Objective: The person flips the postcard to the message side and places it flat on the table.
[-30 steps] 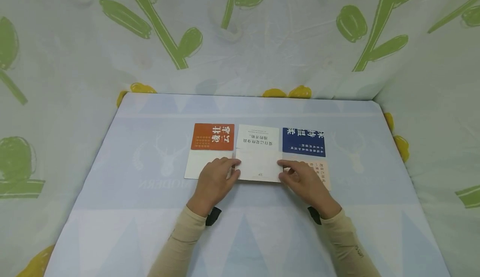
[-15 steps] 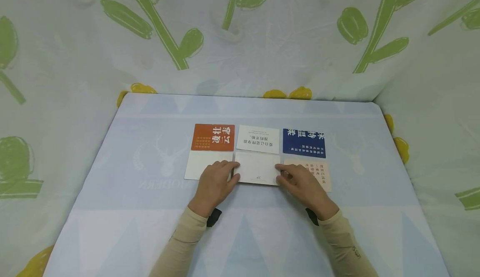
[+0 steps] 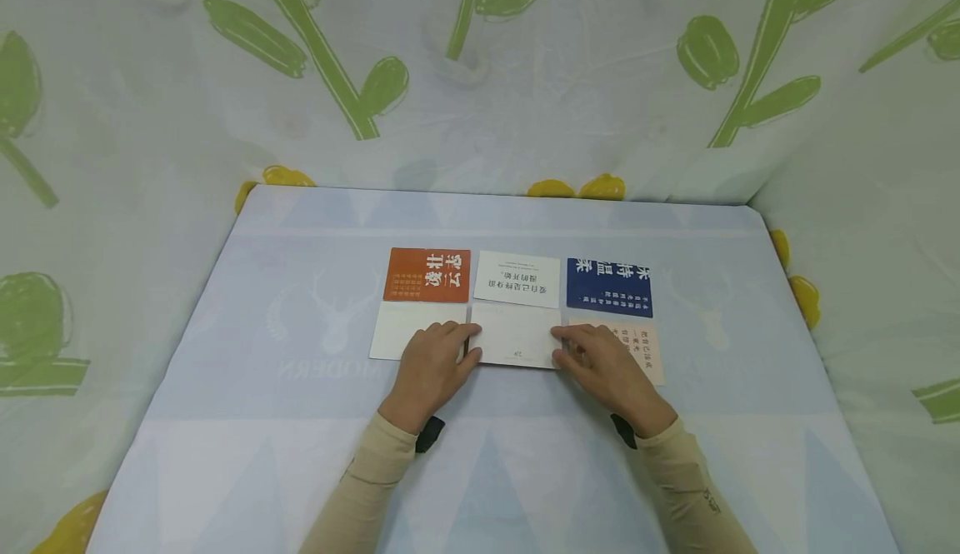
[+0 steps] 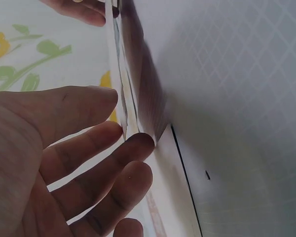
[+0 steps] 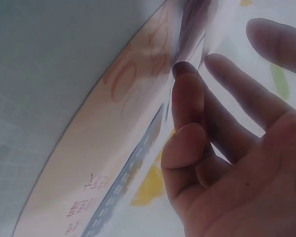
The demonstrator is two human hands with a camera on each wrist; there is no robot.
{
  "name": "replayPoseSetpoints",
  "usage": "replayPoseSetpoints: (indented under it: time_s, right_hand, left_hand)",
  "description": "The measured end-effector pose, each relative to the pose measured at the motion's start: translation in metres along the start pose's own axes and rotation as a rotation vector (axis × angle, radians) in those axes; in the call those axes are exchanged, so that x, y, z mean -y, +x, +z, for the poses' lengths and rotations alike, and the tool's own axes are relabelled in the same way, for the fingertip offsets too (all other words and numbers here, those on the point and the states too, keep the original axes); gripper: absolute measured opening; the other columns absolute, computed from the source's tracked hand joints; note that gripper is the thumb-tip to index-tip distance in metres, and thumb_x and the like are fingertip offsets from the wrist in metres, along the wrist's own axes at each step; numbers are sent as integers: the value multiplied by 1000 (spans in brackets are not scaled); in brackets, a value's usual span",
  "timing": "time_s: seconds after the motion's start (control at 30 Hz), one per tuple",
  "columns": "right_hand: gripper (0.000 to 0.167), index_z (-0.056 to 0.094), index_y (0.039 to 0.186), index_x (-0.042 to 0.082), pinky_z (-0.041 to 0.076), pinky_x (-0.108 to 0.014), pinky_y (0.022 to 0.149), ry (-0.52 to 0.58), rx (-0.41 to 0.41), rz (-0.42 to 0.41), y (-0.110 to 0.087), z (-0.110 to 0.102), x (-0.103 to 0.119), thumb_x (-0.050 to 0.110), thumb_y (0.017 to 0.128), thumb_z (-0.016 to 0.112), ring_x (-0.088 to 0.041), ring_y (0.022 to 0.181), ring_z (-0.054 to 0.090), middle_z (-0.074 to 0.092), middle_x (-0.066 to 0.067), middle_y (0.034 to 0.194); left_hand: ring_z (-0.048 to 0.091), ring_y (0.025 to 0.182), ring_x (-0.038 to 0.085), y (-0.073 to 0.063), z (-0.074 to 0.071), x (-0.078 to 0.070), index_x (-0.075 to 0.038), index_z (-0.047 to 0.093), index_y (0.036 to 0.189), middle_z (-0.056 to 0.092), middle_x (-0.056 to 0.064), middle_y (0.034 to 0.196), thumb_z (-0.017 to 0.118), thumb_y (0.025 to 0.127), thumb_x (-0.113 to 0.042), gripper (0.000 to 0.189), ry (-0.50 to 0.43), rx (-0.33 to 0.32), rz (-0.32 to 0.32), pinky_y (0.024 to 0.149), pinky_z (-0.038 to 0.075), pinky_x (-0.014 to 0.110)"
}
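Observation:
A white card [image 3: 515,333] with a small mark near its front edge lies in the front middle of a group of cards. My left hand [image 3: 431,368] holds its left edge, the thumb and index fingertip along that side. On the opposite edge my right hand [image 3: 611,371] holds it in the same manner. In the left wrist view the card [image 4: 140,69] appears almost edge-on, its shaded underside visible by the fingertips. A white card with black print [image 3: 517,279] lies just behind it. My left hand covers part of a blank white card [image 3: 397,329]; my right covers part of a pinkish card [image 3: 647,354].
An orange card [image 3: 427,275] lies at the back left of the group, a dark blue card [image 3: 609,287] at the back right. The pale blue patterned table [image 3: 487,471] extends around them. A white cloth [image 3: 570,79] with green leaves hangs behind and beside it.
The white card has come toward me with both hands, off the printed card it overlapped, now fully seen. Over the last half second hands and card barely differ.

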State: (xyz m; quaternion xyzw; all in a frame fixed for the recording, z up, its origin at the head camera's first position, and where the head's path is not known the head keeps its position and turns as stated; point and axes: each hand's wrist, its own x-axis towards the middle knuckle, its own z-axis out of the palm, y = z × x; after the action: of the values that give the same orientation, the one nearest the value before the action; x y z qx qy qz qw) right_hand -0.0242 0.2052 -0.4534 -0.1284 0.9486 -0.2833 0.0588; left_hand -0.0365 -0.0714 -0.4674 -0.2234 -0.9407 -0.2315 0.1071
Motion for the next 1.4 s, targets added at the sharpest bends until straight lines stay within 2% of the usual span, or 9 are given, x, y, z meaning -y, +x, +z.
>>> replayPoseSetpoints:
  time_s: [0.37, 0.73, 0.9, 1.13, 1.4]
  right_hand:
    - [36, 68, 130, 8, 49, -47, 89, 16, -7, -2, 0, 0, -5, 23, 98, 69, -27, 103, 61, 68, -11, 125]
    - [36, 68, 130, 7, 50, -45, 87, 53, -11, 9, 0, -2, -6, 24, 97, 69, -25, 101, 60, 69, -9, 121]
    - [37, 66, 134, 10, 50, -41, 80, 78, -52, -2, -2, -4, -8, 22, 98, 68, -22, 95, 59, 70, -7, 113]
    - [41, 60, 139, 13, 48, -42, 77, 99, -144, -6, -10, -11, -17, 21, 99, 67, -23, 101, 58, 66, -8, 127]
    - [50, 54, 145, 10, 46, -46, 80, 84, -169, 61, -20, -23, -40, 21, 98, 69, -28, 105, 56, 62, -14, 130]
  left_hand:
    - [67, 81, 22, 0, 1, 1, -10, 76, 110, 75, 5, 98, 82, 86, -17, 26, 7, -23, 0, 65, 51, 36]
    - [69, 81, 23, 1, -1, 3, -9, 77, 108, 75, 7, 98, 81, 85, -16, 24, 3, -52, 5, 63, 52, 36]
    - [68, 82, 23, 1, -1, 3, -9, 77, 110, 75, 6, 100, 81, 86, -16, 26, 5, -45, -7, 65, 52, 36]
    - [64, 86, 26, 4, -1, 2, -7, 72, 120, 71, 11, 108, 82, 86, -17, 37, -4, -50, -9, 67, 52, 36]
    - [63, 92, 27, 8, 3, -4, -9, 69, 124, 69, 11, 113, 85, 83, -22, 46, -1, -65, -2, 70, 52, 37]
